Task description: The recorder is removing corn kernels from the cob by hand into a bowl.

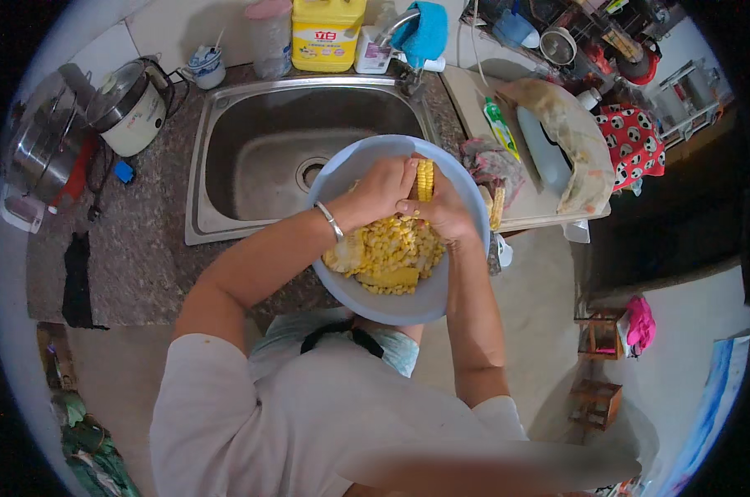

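Note:
A pale blue plastic basin (384, 307) rests over the sink's near right corner and the counter edge. Loose yellow corn kernels (390, 245) and larger corn pieces (387, 277) lie in it. Above them my right hand (446, 205) grips a piece of corn cob (424, 180) with rows of kernels still on it. My left hand (384, 189), with a silver bangle (329, 220) on the wrist, is against the cob's left side, its fingers bent; whether it also grips the cob is partly hidden.
Behind the basin is a stainless steel sink (250, 155) with a faucet (406, 25) draped in a blue cloth (421, 34). A rice cooker (129, 112) stands left. Cob pieces (498, 208) lie right of the basin, near a board (536, 205). Wooden stools (597, 404) stand right.

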Demonstrator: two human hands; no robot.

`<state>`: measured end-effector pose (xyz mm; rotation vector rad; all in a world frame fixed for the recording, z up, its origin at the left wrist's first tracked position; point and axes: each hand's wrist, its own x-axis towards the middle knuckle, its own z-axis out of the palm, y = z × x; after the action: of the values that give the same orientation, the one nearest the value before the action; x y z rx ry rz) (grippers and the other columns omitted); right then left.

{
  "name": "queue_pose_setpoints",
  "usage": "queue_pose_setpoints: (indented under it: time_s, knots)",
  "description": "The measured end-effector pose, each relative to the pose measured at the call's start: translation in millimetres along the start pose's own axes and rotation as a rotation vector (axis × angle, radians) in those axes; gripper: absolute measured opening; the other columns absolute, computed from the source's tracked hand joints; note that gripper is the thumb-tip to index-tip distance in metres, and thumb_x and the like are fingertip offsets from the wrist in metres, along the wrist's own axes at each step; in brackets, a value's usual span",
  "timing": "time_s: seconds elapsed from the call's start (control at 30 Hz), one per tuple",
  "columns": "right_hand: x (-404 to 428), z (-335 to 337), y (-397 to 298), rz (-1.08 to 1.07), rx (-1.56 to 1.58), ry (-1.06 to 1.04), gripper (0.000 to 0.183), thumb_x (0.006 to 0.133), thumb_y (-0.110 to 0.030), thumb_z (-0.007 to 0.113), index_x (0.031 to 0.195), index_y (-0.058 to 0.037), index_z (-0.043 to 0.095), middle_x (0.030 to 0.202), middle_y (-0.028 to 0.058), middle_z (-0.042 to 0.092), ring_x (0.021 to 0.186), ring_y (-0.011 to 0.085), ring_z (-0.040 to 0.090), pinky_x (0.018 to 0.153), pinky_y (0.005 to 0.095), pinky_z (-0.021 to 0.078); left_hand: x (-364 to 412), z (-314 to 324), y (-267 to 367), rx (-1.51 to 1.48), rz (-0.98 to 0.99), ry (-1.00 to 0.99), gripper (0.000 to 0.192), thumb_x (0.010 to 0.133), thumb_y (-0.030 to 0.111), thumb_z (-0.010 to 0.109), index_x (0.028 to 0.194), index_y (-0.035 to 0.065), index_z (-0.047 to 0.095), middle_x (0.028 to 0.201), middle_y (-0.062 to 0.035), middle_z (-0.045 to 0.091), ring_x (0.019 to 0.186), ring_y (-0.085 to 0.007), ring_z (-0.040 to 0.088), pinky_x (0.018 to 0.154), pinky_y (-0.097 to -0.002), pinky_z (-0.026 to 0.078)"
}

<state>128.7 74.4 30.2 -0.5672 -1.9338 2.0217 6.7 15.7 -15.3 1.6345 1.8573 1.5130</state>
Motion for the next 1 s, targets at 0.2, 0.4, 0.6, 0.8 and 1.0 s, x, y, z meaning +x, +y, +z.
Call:
queue_pose_setpoints:
  time_s: [0.2, 0.4, 0.6, 0.8, 1.0]
  knots:
    - [3.9, -10.4, 7.4, -0.026, -0.055, 0.015, 0.087, 0.056, -0.007, 0.075, 0.128, 0.0028, 0.028, 0.114, 0.0094, 0.047, 0.105, 0.0214, 0.047, 0.089, 0.0288, 0.0392, 1.8, 6.5, -5.0, 0.026, -0.072, -0.071, 0.035, 0.092, 0.025, 0.030, 0.084, -0.0012, 0.053, 0.073, -0.0249, 0.054, 0.070, -0.0420, 0.052, 0.062, -0.0435, 0.041]
    - [0.5, -7.4, 6.4, -0.085, 0.072, -0.009, 0.088, 0.057, 0.000, 0.072, 0.132, -0.0013, 0.026, 0.110, 0.0081, 0.050, 0.096, 0.0178, 0.052, 0.082, 0.0294, 0.0439, 3.1, 0.2, 0.0, -0.141, -0.122, 0.014, 0.031, 0.093, 0.024, 0.033, 0.090, 0.0001, 0.052, 0.071, -0.0145, 0.056, 0.062, -0.0288, 0.054, 0.060, -0.0371, 0.042]
    - [2.4, 1.9, 6.3, -0.062, -0.036, 0.067, 0.081, 0.058, 0.011, 0.065, 0.130, -0.0062, 0.032, 0.108, 0.0055, 0.051, 0.096, 0.0167, 0.052, 0.083, 0.0293, 0.0434, 4.5, -10.0, 13.1, -0.500, -0.284, -0.158, 0.038, 0.094, 0.032, 0.032, 0.091, 0.0017, 0.054, 0.071, -0.0032, 0.055, 0.064, -0.0138, 0.053, 0.059, -0.0319, 0.043]
    - [8.7, 3.3, 18.5, -0.154, -0.117, 0.073, 0.082, 0.055, 0.013, 0.064, 0.128, -0.0053, 0.033, 0.116, 0.0060, 0.048, 0.105, 0.0171, 0.048, 0.088, 0.0281, 0.0403, 7.4, -3.5, 2.4, -0.147, -0.069, 0.015, 0.042, 0.092, 0.033, 0.031, 0.088, -0.0009, 0.056, 0.069, -0.0188, 0.057, 0.065, -0.0308, 0.057, 0.060, -0.0383, 0.043]
    - [7.4, 3.5, 21.7, -0.211, 0.019, 0.092, 0.058, 0.082, -0.023, 0.059, 0.129, -0.0042, 0.032, 0.111, 0.0064, 0.050, 0.099, 0.0166, 0.050, 0.083, 0.0283, 0.0431, 9.3, -7.5, 3.9, -0.218, -0.114, 0.029, 0.035, 0.091, 0.028, 0.038, 0.082, -0.0026, 0.053, 0.067, -0.0181, 0.057, 0.061, -0.0277, 0.057, 0.056, -0.0367, 0.043]
